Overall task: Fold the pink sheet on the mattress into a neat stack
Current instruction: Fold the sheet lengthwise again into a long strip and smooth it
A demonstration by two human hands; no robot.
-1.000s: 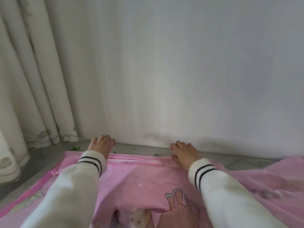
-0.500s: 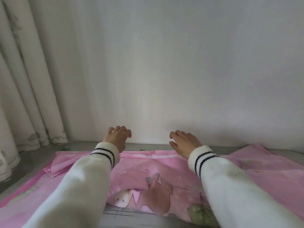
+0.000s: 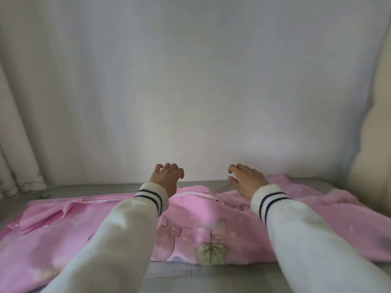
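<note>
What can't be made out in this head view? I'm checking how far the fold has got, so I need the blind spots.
- Pink sheet: cut off by the left, right and bottom edges; the sleeves cover parts.
- Left hand, right hand: only their backs show, palms hidden.
- Printed pattern on the sheet: too blurred to read.

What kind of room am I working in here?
Probably a bedroom: a pink sheet lies spread on a grey mattress set against a plain white wall, with cream curtains hanging at the left.
</note>
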